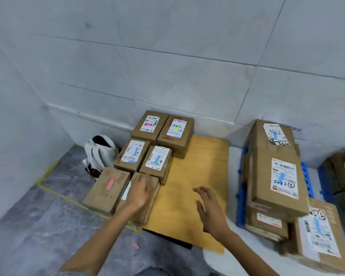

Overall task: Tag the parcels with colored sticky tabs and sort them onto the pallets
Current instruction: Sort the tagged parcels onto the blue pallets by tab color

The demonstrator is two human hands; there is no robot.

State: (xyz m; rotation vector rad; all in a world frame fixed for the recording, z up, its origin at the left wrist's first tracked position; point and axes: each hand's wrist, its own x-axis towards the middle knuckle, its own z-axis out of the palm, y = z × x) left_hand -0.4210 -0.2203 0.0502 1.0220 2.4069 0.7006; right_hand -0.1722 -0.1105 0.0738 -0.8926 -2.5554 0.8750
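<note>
Several small cardboard parcels lie in rows on the left part of a wooden pallet board [199, 176]. My left hand [138, 193] rests flat on the nearest parcel [149, 198], fingers spread. Left of it sits a parcel with a pink tab [108, 186]. Behind are two parcels with blue tabs [132, 154] [157, 160], then one with a pink tab [149, 124] and one with a green tab [176, 128]. My right hand [209, 208] hovers open above the bare board, holding nothing.
A stack of larger blue-tabbed parcels [277, 176] stands on a blue plastic pallet [307, 176] at the right, with more boxes [343, 172] at the far right. A white bag [100, 152] leans by the wall. A loose pink tab [134, 245] lies on the floor. Yellow floor tape [68, 198] marks the area.
</note>
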